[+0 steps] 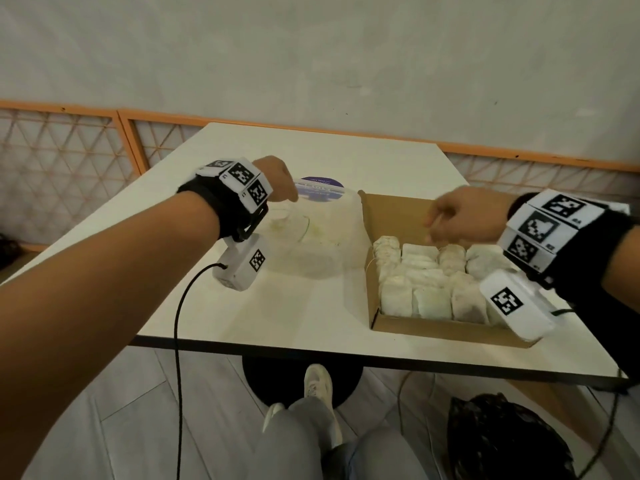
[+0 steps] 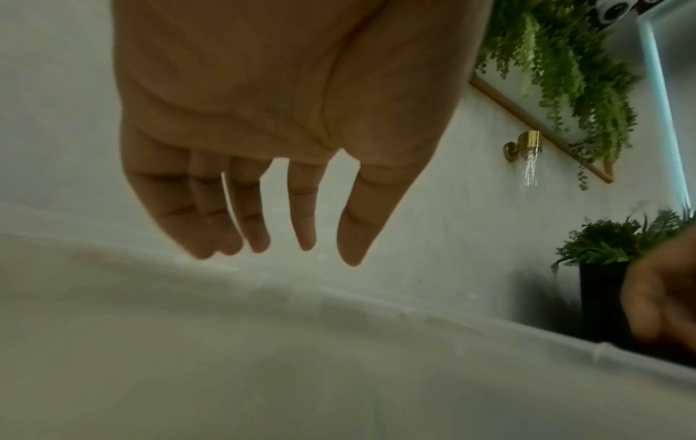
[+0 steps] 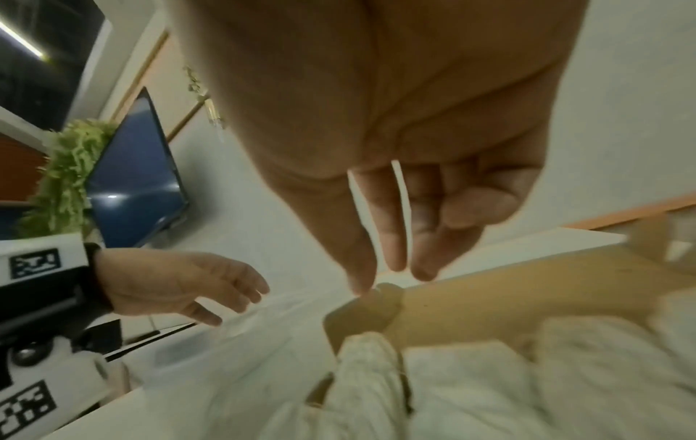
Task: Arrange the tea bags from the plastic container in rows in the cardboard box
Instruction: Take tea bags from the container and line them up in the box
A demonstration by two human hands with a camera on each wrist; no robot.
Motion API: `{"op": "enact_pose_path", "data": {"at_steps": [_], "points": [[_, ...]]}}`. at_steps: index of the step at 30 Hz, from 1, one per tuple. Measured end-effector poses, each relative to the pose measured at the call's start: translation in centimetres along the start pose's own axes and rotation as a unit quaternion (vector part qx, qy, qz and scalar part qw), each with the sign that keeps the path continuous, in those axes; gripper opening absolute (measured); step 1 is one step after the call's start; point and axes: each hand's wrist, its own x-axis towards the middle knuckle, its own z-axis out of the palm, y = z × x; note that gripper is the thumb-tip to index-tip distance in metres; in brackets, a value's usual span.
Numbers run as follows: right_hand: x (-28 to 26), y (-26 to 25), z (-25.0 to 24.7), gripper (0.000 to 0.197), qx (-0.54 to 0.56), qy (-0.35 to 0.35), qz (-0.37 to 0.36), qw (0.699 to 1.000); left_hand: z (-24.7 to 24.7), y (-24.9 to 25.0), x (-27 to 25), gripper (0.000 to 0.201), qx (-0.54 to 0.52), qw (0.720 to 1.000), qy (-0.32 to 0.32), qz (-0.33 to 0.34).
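On the white square table, the clear plastic container is sitting left of the shallow brown cardboard box, which is lying by the near right edge. Pale paper tea bags are lying in rows inside the box. The left hand is hovering over the container, fingers straight, gripping nothing. The right hand is hovering over the box's far half, fingers relaxed, empty.

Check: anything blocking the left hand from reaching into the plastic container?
Nothing visible. The left hand hovers open above the plastic container, whose top is open; its purple-labelled lid lies behind it. The right hand is over the cardboard box, off that path.
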Motion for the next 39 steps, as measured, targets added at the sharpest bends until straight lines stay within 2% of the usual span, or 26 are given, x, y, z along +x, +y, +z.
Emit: {"op": "enact_pose_path", "data": {"at_steps": [3, 5, 8, 11, 13, 15, 17, 20, 23, 26, 28, 30, 31, 33, 36, 39], "points": [[0.7, -3.6, 0.0, 0.018, 0.016, 0.081, -0.097, 0.992, 0.3, -0.9, 0.4, 0.048, 0.046, 0.998, -0.037, -0.024], [1.2, -6.7, 1.0, 0.015, -0.004, 0.076, -0.171, 0.982, 0.3, -1.4, 0.7, 0.047, 0.056, 0.996, -0.044, -0.045], [2.5, -10.4, 3.0, 0.019, -0.034, 0.039, -0.239, 0.97, 0.1, -2.8, 1.5, 0.05, 0.072, 0.995, 0.009, -0.067], [4.6, -12.3, 4.7, 0.026, -0.109, -0.006, -0.243, 0.964, -0.5, -4.6, 2.4, 0.063, 0.119, 0.983, 0.071, -0.123], [5.9, -13.0, 5.3, 0.031, -0.168, -0.068, -0.236, 0.955, -0.8, -4.9, 1.9, 0.069, 0.105, 0.986, 0.03, -0.124], [6.8, -13.5, 5.5, 0.043, -0.193, -0.137, -0.217, 0.947, -0.9, -5.0, 1.8, 0.062, 0.081, 0.989, -0.012, -0.126], [7.1, -14.0, 5.5, 0.052, -0.216, -0.178, -0.211, 0.937, -0.5, -5.3, 2.0, 0.058, 0.086, 0.988, -0.022, -0.126], [7.5, -14.5, 6.3, 0.043, -0.219, -0.193, -0.227, 0.929, 0.4, -5.8, 2.0, 0.061, 0.12, 0.987, -0.002, -0.104], [7.3, -14.5, 6.4, 0.028, -0.223, -0.182, -0.235, 0.928, 0.5, -5.7, 1.5, 0.05, 0.099, 0.992, 0.029, -0.074], [6.2, -14.2, 3.6, 0.008, -0.096, -0.078, -0.241, 0.963, -0.2, -5.8, 1.3, 0.031, 0.018, 0.997, 0.073, -0.027], [5.6, -14.4, 1.7, 0.015, 0.022, 0.02, -0.251, 0.968, -0.7, -5.6, 1.1, 0.019, -0.035, 0.996, 0.082, 0.016], [5.5, -15.0, 1.3, 0.021, 0.022, 0.098, -0.259, 0.961, -0.9, -5.0, 0.7, 0.016, -0.101, 0.993, 0.06, 0.019], [5.5, -15.4, 1.5, 0.025, -0.012, 0.108, -0.261, 0.959, -0.9, -4.7, 0.4, 0.017, -0.14, 0.989, 0.041, 0.01], [6.0, -16.0, 2.3, 0.031, -0.079, 0.078, -0.247, 0.963, -0.9, -4.1, -0.2, 0.021, -0.213, 0.977, 0.01, -0.005], [6.8, -16.2, 2.4, 0.035, -0.09, 0.045, -0.216, 0.971, -0.8, -3.5, -0.9, 0.02, -0.32, 0.947, -0.006, -0.027], [6.9, -16.0, 1.9, 0.051, -0.101, 0.031, -0.212, 0.972, -0.7, -3.1, -0.7, 0.026, -0.398, 0.916, -0.001, -0.047]]}}
